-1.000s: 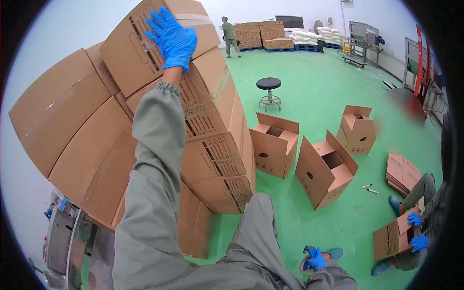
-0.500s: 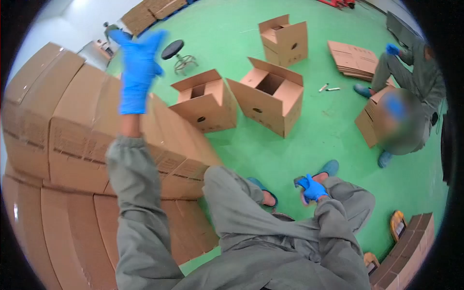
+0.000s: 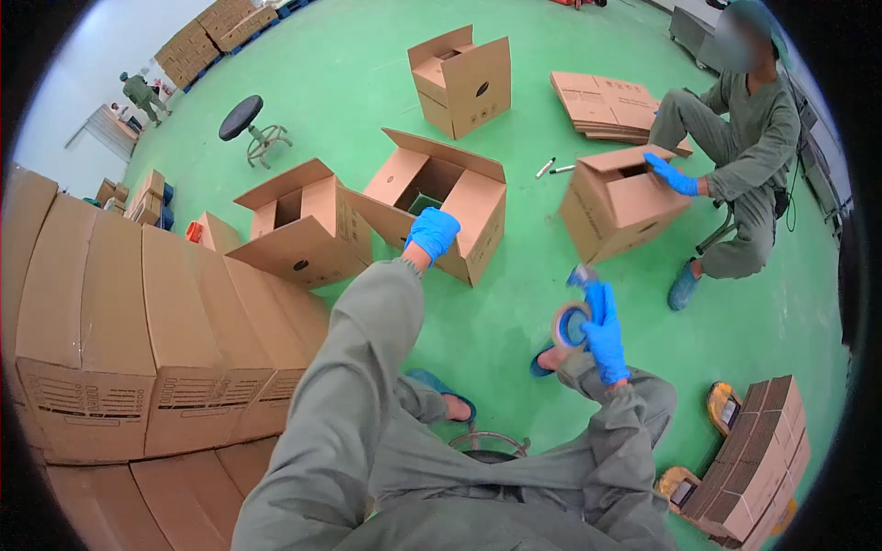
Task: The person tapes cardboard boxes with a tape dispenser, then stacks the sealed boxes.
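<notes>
My left hand [image 3: 432, 232], in a blue glove, is closed at the near edge of an open cardboard box [image 3: 482, 230]. Its fingers curl over the flap there, partly hidden by the back of the hand. Inside that box a dark opening shows between raised flaps. My right hand [image 3: 604, 338], also gloved in blue, grips a tape dispenser [image 3: 581, 277] carrying a roll of tape [image 3: 560, 323], held above the floor over my right knee.
Open boxes [image 3: 344, 230] [image 3: 482, 87] stand nearby. Stacked cartons [image 3: 110, 349] rise at left. A co-worker [image 3: 753, 156] sits at right, a hand on a box [image 3: 611, 211]. Flattened cartons [image 3: 606, 96], markers [image 3: 546, 167], a stool [image 3: 242, 118] and a pallet jack-like yellow item [image 3: 724, 407] surround me.
My left hand has come down from raised at upper left to the open box. My right hand has lifted slightly with the tape dispenser. The view has shifted; the co-worker now sits more upright.
</notes>
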`<state>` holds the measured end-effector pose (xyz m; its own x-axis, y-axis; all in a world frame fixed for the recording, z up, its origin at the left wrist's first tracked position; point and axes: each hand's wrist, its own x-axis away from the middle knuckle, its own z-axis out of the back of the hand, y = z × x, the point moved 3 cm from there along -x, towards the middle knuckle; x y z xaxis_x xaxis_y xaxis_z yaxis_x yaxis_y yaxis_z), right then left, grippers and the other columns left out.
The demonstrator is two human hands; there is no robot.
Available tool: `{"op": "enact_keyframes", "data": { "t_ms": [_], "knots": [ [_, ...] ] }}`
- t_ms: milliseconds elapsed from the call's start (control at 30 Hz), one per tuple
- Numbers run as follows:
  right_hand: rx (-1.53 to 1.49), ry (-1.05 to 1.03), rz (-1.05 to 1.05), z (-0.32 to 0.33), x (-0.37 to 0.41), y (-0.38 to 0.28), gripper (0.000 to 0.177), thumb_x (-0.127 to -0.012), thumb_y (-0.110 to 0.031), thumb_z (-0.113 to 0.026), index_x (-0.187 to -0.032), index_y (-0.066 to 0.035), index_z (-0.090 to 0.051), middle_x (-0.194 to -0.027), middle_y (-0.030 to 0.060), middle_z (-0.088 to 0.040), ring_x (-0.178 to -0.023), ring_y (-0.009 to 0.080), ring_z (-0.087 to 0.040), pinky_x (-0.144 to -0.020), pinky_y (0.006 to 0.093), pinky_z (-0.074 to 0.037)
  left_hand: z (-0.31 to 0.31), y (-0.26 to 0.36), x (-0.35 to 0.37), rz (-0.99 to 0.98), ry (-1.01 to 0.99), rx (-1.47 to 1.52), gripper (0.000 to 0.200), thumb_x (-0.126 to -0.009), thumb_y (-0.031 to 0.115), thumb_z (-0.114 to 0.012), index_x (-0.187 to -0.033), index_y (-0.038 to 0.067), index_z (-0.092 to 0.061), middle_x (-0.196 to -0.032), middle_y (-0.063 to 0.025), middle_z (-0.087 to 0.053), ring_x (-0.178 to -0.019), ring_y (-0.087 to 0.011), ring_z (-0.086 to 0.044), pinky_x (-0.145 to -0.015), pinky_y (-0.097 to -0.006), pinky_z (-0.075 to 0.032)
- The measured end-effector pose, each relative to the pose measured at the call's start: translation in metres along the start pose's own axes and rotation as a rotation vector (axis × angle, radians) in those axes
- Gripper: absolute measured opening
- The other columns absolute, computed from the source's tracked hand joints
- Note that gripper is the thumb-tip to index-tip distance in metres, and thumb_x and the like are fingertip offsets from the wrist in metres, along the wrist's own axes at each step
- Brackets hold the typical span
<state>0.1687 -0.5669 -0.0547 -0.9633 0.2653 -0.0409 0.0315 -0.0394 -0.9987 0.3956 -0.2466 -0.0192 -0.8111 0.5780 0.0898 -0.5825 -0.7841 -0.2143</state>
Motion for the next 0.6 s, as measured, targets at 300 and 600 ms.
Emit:
{"op": "enact_keyframes", "data": {
  "t_ms": [300, 600],
  "knots": [
    [-0.016, 0.135, 0.263, -0.041, -0.031, -0.099, 0.084, -0.078, -0.005, -0.068, -0.148, -0.005, -0.023, -0.138, 0.0127, -0.044, -0.122, 0.0235, -0.048, -0.099, 0.0324, -0.041, 0.019, 0.141, 0.184, -0.454, 0.022, 0.41, 0.01, -0.074, 0.019, -0.061, -0.07, 0.01, -0.064, -0.07, -0.0125, -0.06, -0.068, -0.0338, -0.061, -0.059, -0.0457, -0.047],
    [0.794, 0.006, 0.248, -0.102, -0.03, -0.098, 0.081, -0.077, -0.012, -0.064, -0.148, -0.016, -0.026, -0.104, 0.0254, -0.057, -0.093, 0.0408, -0.06, -0.08, 0.0456, -0.05, 0.014, 0.23, 0.251, -0.492, 0.102, 0.703, 0.022, -0.079, 0.032, -0.065, -0.085, 0.011, -0.061, -0.078, -0.01, -0.056, -0.077, -0.03, -0.056, -0.07, -0.0415, -0.044]
  ]
}}
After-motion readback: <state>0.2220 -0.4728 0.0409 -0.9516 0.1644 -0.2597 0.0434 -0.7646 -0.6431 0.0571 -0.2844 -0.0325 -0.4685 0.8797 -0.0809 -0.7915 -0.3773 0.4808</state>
